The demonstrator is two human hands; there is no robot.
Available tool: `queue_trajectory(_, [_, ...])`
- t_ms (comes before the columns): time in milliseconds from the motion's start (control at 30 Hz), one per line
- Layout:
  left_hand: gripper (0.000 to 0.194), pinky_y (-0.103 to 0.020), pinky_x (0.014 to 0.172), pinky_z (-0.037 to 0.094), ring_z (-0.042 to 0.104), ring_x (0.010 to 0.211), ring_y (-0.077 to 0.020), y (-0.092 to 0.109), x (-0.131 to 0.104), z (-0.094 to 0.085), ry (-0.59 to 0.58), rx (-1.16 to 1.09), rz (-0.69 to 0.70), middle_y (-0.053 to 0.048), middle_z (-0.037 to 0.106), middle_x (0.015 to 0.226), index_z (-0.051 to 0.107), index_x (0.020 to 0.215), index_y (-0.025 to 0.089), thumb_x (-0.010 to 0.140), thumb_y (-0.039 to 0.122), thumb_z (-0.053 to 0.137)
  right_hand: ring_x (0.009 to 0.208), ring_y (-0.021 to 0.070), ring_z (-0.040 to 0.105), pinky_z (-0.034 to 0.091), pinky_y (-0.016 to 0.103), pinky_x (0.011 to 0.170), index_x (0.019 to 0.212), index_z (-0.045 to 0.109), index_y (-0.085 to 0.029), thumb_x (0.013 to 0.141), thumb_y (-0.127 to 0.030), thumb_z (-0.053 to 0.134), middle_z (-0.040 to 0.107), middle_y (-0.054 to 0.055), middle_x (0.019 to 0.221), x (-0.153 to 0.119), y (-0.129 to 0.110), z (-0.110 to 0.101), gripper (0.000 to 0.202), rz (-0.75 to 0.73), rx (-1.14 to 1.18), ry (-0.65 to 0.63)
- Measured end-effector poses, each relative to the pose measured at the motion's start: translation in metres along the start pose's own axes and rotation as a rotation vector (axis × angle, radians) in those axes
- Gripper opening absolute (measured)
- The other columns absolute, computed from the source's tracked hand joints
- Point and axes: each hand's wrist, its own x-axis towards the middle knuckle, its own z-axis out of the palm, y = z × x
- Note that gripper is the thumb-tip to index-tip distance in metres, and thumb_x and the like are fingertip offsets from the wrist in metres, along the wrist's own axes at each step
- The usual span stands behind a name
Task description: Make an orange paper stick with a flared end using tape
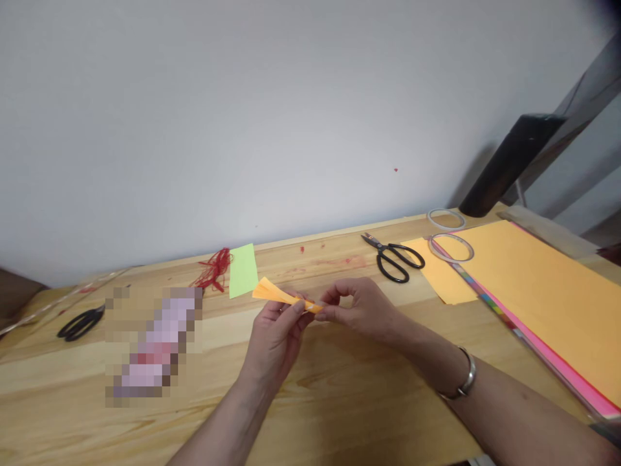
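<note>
A folded strip of orange paper (pixel 274 292) is held between both hands above the table; its left end fans out in pleats. My left hand (pixel 279 330) is closed on the middle of it, thumb on top. The fingers of my right hand (pixel 359 307) pinch the narrow right end. A small whitish patch shows on the paper between the thumbs. Just behind my left hand lies a light green sheet of paper (pixel 242 268), with a tangle of red string (pixel 216 268) beside it. Black-handled scissors (pixel 395 259) lie partly open beyond my right hand.
At the right is a stack of coloured paper (pixel 543 278), orange on top. Two tape rolls (pixel 451 248) and a smaller orange sheet (pixel 436 275) lie by it. A black cylinder (pixel 509 165) leans at the back right. More scissors (pixel 85 323) and a blurred-out object (pixel 160 336) lie left.
</note>
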Motion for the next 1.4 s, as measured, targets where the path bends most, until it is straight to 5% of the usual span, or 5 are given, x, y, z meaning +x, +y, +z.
queue_trajectory(433, [0.033, -0.031, 0.077, 0.055, 0.068, 0.086, -0.0190, 0.000, 0.002, -0.003, 0.012, -0.066, -0.030, -0.008, 0.073, 0.092, 0.067, 0.097, 0.017, 0.066, 0.024, 0.077, 0.064, 0.0113, 0.058, 0.043, 0.023, 0.061, 0.071, 0.067, -0.018, 0.074, -0.035, 0.068, 0.067, -0.001, 0.070, 0.000, -0.001, 0.003, 0.018, -0.092, 0.008, 0.071])
queue_trajectory(633, [0.015, -0.035, 0.081, 0.053, 0.068, 0.086, -0.0216, -0.005, -0.002, 0.001, -0.066, 0.023, -0.064, -0.011, 0.073, 0.085, 0.071, 0.081, 0.012, 0.072, 0.024, 0.072, 0.072, 0.0140, 0.062, 0.045, 0.025, 0.066, 0.075, 0.069, -0.018, 0.074, -0.035, 0.068, 0.070, 0.000, 0.075, -0.001, -0.001, 0.004, 0.017, -0.076, -0.025, 0.083])
queue_trajectory(800, [0.014, -0.032, 0.081, 0.053, 0.066, 0.086, -0.0198, 0.002, 0.002, -0.002, -0.045, -0.016, -0.044, -0.010, 0.072, 0.087, 0.070, 0.083, 0.012, 0.075, 0.023, 0.069, 0.074, 0.0144, 0.058, 0.043, 0.026, 0.066, 0.084, 0.068, -0.018, 0.071, -0.041, 0.069, 0.067, 0.001, 0.079, 0.000, -0.002, -0.010, 0.027, -0.058, -0.094, 0.003])
queue_trajectory(1067, [0.010, -0.025, 0.072, 0.054, 0.065, 0.076, -0.0139, 0.011, 0.009, -0.009, 0.026, -0.064, -0.025, -0.006, 0.070, 0.078, 0.069, 0.082, 0.012, 0.075, 0.019, 0.068, 0.053, 0.0072, 0.033, 0.025, 0.022, 0.049, 0.061, 0.053, -0.017, 0.080, -0.036, 0.054, 0.038, -0.006, 0.056, 0.000, -0.001, -0.023, 0.027, 0.058, -0.091, -0.445])
queue_trajectory(1400, [0.008, -0.022, 0.067, 0.054, 0.065, 0.072, -0.0121, 0.010, 0.010, -0.009, 0.044, -0.098, -0.034, -0.005, 0.069, 0.074, 0.068, 0.081, 0.012, 0.074, 0.017, 0.069, 0.053, 0.0071, 0.032, 0.023, 0.022, 0.048, 0.061, 0.052, -0.016, 0.075, -0.039, 0.058, 0.037, -0.005, 0.056, -0.001, 0.000, -0.016, 0.028, 0.170, -0.025, -0.443])
